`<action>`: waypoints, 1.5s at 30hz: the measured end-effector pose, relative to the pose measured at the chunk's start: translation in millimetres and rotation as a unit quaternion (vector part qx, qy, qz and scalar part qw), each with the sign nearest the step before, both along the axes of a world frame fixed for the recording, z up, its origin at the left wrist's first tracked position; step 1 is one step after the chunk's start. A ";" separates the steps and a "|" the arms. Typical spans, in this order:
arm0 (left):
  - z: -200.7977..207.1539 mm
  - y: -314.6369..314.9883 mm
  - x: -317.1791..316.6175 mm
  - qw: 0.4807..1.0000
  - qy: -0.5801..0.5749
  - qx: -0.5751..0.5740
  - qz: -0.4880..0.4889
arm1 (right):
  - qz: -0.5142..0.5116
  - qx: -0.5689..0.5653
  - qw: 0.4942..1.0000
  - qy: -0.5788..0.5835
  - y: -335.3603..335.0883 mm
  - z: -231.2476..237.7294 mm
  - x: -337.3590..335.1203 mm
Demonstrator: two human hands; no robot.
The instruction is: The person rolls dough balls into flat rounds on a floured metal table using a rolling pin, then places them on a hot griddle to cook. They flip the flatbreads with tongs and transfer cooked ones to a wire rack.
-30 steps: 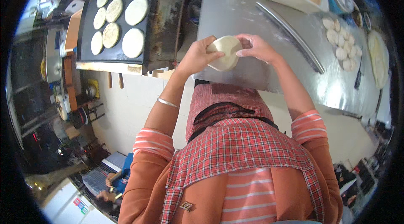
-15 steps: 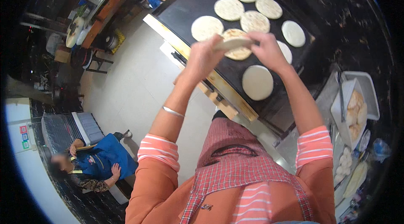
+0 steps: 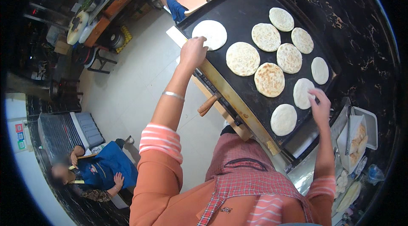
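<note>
Flatbread (image 3: 212,32), pale, flat at griddle's (image 3: 238,15) left end; your left hand (image 3: 194,52) at its lower edge, fingers part curled, can't tell if gripping. Your right hand (image 3: 321,103) part open, grasping nothing, fingertips over second flatbread's (image 3: 302,93) right edge. Browned flatbread (image 3: 270,80) between hands.

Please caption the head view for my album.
Left hand at a round white dough disc, right hand at another pale disc, over a rectangular black griddle holding browned round flatbreads.
</note>
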State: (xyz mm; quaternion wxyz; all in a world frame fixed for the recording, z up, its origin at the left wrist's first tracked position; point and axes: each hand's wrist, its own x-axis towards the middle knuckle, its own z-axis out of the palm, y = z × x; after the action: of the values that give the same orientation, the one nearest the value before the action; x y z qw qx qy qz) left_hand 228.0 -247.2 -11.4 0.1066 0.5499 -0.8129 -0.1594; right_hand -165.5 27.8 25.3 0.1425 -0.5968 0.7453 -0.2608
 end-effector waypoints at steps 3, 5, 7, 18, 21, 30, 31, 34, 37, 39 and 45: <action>-26.5 -39.3 -13.1 0.998 -0.037 -0.016 -0.050 | -0.123 0.027 0.991 -0.050 59.1 1.9 -32.1; -47.5 -60.6 -24.6 0.994 -0.073 -0.024 -0.079 | -0.151 0.040 0.987 -0.030 93.5 7.1 -48.6; -66.0 -81.1 -33.4 0.992 -0.112 -0.038 -0.054 | -0.187 0.056 0.981 -0.006 125.0 13.4 -57.0; -39.1 -83.7 -72.7 0.954 -0.103 -0.239 -0.149 | -0.370 0.014 0.924 -0.096 269.2 -17.6 -45.1; -5.6 -31.1 -126.7 0.956 0.064 -0.189 -0.216 | -0.471 -0.012 0.872 -0.133 313.5 -32.9 -39.4; 55.9 198.3 -270.6 0.924 0.264 -0.061 -0.268 | -0.657 -0.209 0.694 -0.207 535.8 -92.7 -150.7; 51.1 230.5 -281.6 0.942 0.214 -0.072 -0.249 | -0.674 -0.221 0.678 -0.193 569.2 -99.6 -171.1; 21.4 331.0 -312.4 0.943 0.252 0.008 -0.217 | -0.759 -0.148 0.600 -0.205 661.0 -112.7 -236.5; -10.3 420.3 -331.5 0.953 0.197 0.040 -0.228 | -0.747 -0.151 0.637 -0.116 706.2 -128.0 -288.8; -26.7 465.1 -341.0 0.953 0.171 0.011 -0.250 | -0.676 -0.057 0.734 0.023 711.4 -130.0 -329.1; -66.0 537.2 -354.7 0.967 0.057 -0.059 -0.240 | -0.548 0.194 0.798 0.159 681.1 -127.4 -387.3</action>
State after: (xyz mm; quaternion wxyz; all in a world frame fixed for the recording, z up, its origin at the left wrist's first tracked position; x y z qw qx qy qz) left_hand -126.6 290.0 -77.5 0.1436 0.3216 -0.9215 -0.1634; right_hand -552.8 708.9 -102.1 -0.0321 -0.0812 0.9951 -0.0468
